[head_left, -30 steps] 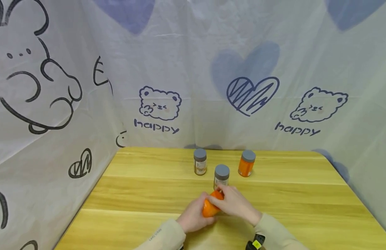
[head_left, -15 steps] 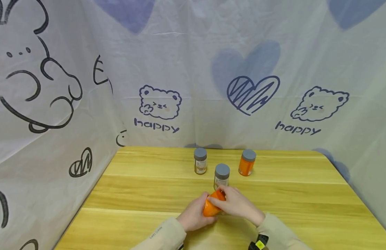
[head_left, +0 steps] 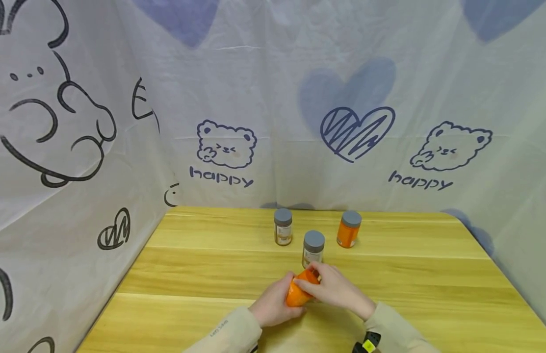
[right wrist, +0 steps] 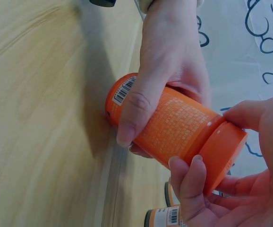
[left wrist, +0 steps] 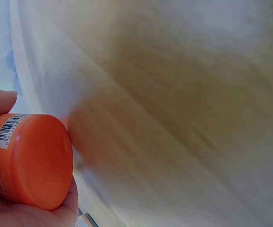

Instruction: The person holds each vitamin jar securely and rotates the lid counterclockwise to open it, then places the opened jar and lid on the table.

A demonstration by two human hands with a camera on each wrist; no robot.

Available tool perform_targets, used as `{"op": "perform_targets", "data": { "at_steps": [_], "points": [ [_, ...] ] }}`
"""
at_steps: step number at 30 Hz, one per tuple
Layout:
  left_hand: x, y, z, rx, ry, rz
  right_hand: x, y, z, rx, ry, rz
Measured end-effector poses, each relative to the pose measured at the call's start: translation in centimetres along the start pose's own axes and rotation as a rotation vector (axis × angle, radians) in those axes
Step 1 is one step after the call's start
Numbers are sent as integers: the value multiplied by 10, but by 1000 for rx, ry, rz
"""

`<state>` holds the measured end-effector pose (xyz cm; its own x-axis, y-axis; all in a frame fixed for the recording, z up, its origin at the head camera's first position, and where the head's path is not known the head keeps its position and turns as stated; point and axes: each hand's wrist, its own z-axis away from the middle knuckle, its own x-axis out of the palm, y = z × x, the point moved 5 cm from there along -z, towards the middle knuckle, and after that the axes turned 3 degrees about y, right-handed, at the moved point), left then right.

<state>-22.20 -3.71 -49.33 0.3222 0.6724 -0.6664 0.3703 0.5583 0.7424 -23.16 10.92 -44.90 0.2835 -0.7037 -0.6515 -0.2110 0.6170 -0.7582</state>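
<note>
Orange bottle: here it is, the glossy orange plastic bottle point(right wrist: 179, 123), tilted between both hands over the near part of the desk point(head_left: 189, 274), its barcode showing at the base end.
Left hand: the left hand point(head_left: 274, 301) is wrapped round the bottle's body, thumb laid along its side!
Right hand: and the right hand point(head_left: 336, 292) has thumb and fingers around the ribless orange cap point(right wrist: 221, 151), which sits on the bottle's other end.
Grey-lidded jars: just beyond the fingers, a clear jar with a grey lid point(head_left: 314, 249) stands upright; whether they touch, I can't tell. A second clear grey-lidded jar point(head_left: 283, 228) stands farther back, to the left.
Orange jar: back right, an upright orange jar with a grey lid point(head_left: 349, 230).
Backdrop: white cloth point(head_left: 281, 98) with hearts and bears.
</note>
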Motion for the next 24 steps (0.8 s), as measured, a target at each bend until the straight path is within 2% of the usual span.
{"op": "perform_targets", "data": {
  "at_steps": [17,24],
  "points": [
    [1,-4,-2,19,-9,14,0,0,0,-49,-18,-3],
    [0,-4,-2,27,-22,30,-1,-1,0,-94,-10,48]
  ]
}}
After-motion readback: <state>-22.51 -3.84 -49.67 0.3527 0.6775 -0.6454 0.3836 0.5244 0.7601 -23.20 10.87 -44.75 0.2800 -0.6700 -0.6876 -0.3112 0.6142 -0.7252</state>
